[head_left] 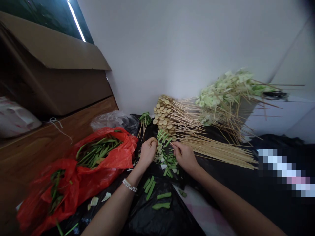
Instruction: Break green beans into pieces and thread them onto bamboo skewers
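My left hand (149,151) is closed, its thumb and fingertips pressed together beside a row of cut green bean pieces (164,137). What it pinches is too small to make out. Opposite it, my right hand (185,156) pinches what looks like a thin wooden skewer (172,143) at the right end of that row. Below and between the hands lies a heap of chopped green and pale bits (169,161). Several longer green bean pieces (150,187) rest on black plastic (142,214) nearer to me.
Skewered potato slices (162,113) stand against the wall, with bare skewers (221,151) to the right and skewered cabbage leaves (227,87) behind. A red bag (123,157) of green beans (99,152) lies left, beside clear plastic (115,120). A cardboard box (73,82) stands further back.
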Demonstrator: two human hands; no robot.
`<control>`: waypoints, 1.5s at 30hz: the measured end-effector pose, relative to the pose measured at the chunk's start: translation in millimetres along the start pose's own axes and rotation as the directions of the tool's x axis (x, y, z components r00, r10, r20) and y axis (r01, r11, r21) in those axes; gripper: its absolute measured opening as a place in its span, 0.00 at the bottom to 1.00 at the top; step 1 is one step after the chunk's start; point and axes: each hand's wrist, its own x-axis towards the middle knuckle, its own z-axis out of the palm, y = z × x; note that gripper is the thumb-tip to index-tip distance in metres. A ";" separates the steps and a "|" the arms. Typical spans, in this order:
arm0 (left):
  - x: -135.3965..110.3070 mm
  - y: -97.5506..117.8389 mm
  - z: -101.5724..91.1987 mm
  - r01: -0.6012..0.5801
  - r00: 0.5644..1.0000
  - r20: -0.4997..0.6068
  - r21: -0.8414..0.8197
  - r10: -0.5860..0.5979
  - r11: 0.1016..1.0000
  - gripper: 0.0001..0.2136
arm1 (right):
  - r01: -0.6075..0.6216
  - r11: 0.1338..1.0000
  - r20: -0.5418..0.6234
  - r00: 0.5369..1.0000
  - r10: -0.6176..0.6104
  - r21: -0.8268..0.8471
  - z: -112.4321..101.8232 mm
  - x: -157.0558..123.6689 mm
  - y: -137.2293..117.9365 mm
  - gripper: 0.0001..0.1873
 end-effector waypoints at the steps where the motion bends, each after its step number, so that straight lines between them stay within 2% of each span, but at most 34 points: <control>1: 1.4 -1.9 0.4 0.021 0.999 0.039 -0.028 -0.019 0.999 0.10 | -0.013 1.000 -0.008 1.000 0.013 0.003 -1.1 1.2 1.3 0.15; 3: 3.2 -3.8 0.4 0.023 0.992 0.125 -0.048 -0.017 0.999 0.11 | -0.036 0.999 -0.028 0.999 0.036 0.003 -3.3 3.4 4.1 0.15; 5: 2.8 -2.2 0.4 -0.027 0.969 0.244 -0.045 0.037 0.999 0.11 | -0.045 0.999 -0.048 0.998 0.045 -0.001 -5.3 5.1 6.5 0.15; 6: 1.8 -0.5 0.7 -0.060 0.944 0.321 -0.045 0.071 0.997 0.12 | -0.044 0.999 -0.056 0.997 0.044 -0.002 -6.1 5.8 7.4 0.15; 8: -1.5 3.7 2.3 -0.127 0.868 0.478 -0.051 0.136 0.991 0.13 | -0.041 0.999 -0.071 0.997 0.041 -0.005 -7.6 6.8 8.9 0.15; 9: -3.4 5.3 3.5 -0.158 0.836 0.524 -0.054 0.162 0.986 0.13 | -0.041 0.999 -0.075 0.996 0.041 -0.006 -8.1 7.2 9.5 0.15; 10: -5.0 6.4 4.7 -0.184 0.820 0.542 -0.056 0.185 0.981 0.12 | -0.044 0.999 -0.078 0.996 0.043 -0.008 -8.4 7.5 10.1 0.15; 12: -7.4 6.7 7.0 -0.212 0.829 0.516 -0.062 0.213 0.975 0.10 | -0.050 0.999 -0.085 0.995 0.049 -0.012 -8.6 7.9 11.1 0.15; 14: -8.4 5.4 7.8 -0.201 0.848 0.486 -0.076 0.213 0.977 0.07 | -0.048 0.999 -0.086 0.995 0.047 -0.013 -8.3 8.1 11.9 0.15; 16: -8.9 4.8 6.9 -0.171 0.829 0.520 -0.110 0.203 0.979 0.06 | -0.045 0.999 -0.084 0.995 0.044 -0.013 -7.9 8.1 12.4 0.16; 18: -9.7 6.1 4.3 -0.151 0.759 0.614 -0.158 0.217 0.976 0.06 | -0.053 0.998 -0.084 0.995 0.051 -0.021 -7.6 7.8 12.3 0.16; 21: -11.8 10.1 -0.5 -0.189 0.612 0.749 -0.174 0.255 0.966 0.08 | -0.060 0.998 -0.088 0.994 0.057 -0.033 -8.0 7.7 11.4 0.15; 22: -12.4 11.2 -1.7 -0.218 0.575 0.776 -0.160 0.260 0.963 0.10 | -0.056 0.998 -0.090 0.995 0.052 -0.035 -8.2 7.7 11.2 0.15; 24: -13.4 12.0 -3.1 -0.275 0.534 0.803 -0.130 0.264 0.953 0.11 | -0.040 0.999 -0.087 0.996 0.037 -0.036 -8.3 7.9 11.1 0.15; 28: -13.1 10.3 -2.3 -0.315 0.523 0.798 -0.146 0.300 0.938 0.08 | -0.034 0.999 -0.076 0.997 0.030 -0.040 -7.2 7.9 12.6 0.15; 33: -9.9 11.1 -4.4 -0.234 0.552 0.784 -0.182 0.285 0.955 0.09 | -0.054 0.997 -0.072 0.996 0.050 -0.048 -6.1 7.3 14.0 0.15; 38: -8.8 16.3 -9.8 -0.200 0.525 0.805 -0.199 0.276 0.959 0.11 | -0.060 0.997 -0.068 0.996 0.057 -0.053 -6.7 7.2 13.2 0.15; 42: -8.9 23.0 -11.7 -0.131 0.538 0.811 -0.190 0.231 0.973 0.12 | -0.054 0.995 -0.063 0.997 0.049 -0.079 -7.1 6.6 12.2 0.15; 45: -9.4 29.9 -16.8 -0.026 0.489 0.862 -0.139 0.133 0.990 0.13 | -0.049 0.993 -0.056 0.997 0.043 -0.103 -7.0 6.1 12.5 0.14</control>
